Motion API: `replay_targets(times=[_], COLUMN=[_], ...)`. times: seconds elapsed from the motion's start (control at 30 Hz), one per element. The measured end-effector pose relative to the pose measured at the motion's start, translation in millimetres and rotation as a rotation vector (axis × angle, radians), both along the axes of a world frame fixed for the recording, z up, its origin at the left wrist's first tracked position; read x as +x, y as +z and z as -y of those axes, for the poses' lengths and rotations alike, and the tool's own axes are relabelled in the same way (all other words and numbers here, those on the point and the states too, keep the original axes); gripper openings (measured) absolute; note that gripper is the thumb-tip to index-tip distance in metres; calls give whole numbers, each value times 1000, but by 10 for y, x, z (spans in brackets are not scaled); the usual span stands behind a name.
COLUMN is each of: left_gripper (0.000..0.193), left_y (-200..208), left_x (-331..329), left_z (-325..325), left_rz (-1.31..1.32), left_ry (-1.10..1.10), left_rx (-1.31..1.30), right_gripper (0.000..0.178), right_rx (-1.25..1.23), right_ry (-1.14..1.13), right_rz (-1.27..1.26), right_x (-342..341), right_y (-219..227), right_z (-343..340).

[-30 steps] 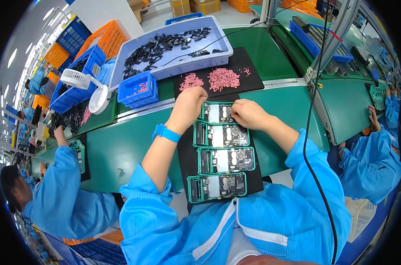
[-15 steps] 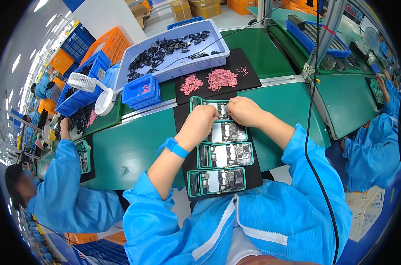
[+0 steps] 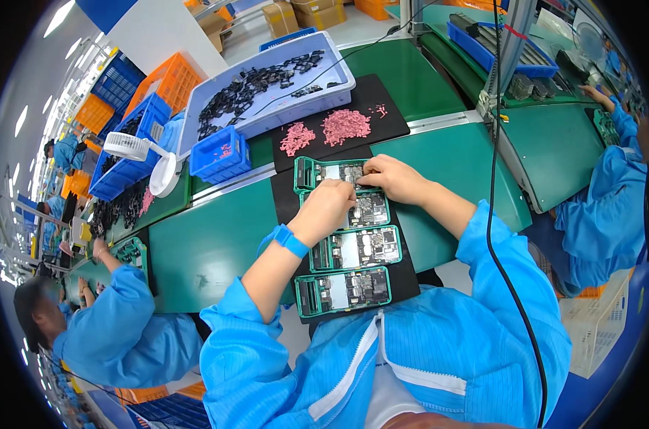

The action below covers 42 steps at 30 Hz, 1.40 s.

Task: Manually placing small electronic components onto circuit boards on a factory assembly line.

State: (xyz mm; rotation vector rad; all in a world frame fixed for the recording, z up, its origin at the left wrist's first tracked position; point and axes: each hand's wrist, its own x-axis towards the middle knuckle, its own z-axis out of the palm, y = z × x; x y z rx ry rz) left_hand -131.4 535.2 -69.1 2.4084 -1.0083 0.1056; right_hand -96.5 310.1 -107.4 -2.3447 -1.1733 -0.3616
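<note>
Several opened phones lie in green holders in a column on a black mat (image 3: 404,277), with circuit boards and silver plates showing. My left hand (image 3: 326,209) hovers over the second phone (image 3: 371,211) from the far end, its fingertips pinched close to the edge of the farthest phone (image 3: 330,171). My right hand (image 3: 394,177) is at the right part of that farthest phone, thumb and fingers drawn together over its board. Whatever either pinch holds is too small or hidden. Nearer to me sit a third phone (image 3: 367,245) and the nearest phone (image 3: 364,288), both untouched.
Beyond the phones, pink bits (image 3: 346,127) lie piled on a black mat (image 3: 389,107). A large pale-blue bin (image 3: 296,107) holds black parts. A small blue bin (image 3: 221,161) and a white fan (image 3: 166,171) stand left. A black cable (image 3: 490,214) hangs at right. Co-workers (image 3: 124,307) sit on both sides.
My left hand has shifted nearer to me and rightward across the phones. My right hand stays by the farthest phone. The whole view has moved slightly, and the left co-worker's arm has lowered.
</note>
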Motion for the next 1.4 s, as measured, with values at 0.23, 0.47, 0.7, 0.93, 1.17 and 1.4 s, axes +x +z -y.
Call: replay_targets(times=[0.23, 0.47, 0.7, 0.93, 1.17, 1.4], left_gripper=[5, 6, 5, 10, 14, 22], left_y=[-70, -145, -58, -1, -51, -26], left_x=[-31, -63, -176, -252, -135, -175], left_z=[180, 278, 392, 490, 198, 54], left_rz=[0, 96, 376, 432, 144, 198], left_ry=[-115, -159, -156, -142, -210, -272], left_rx=[78, 239, 437, 566, 252, 272], right_gripper=[35, 28, 23, 24, 28, 29], right_rx=[110, 183, 200, 194, 202, 204], right_ry=[-33, -69, -104, -103, -125, -117], right_rz=[46, 60, 47, 94, 69, 55], right_x=[-4, -63, -81, -67, -111, -82], right_y=[-80, -128, -154, -183, -164, -178], right_z=[2, 12, -2, -19, -8, 2])
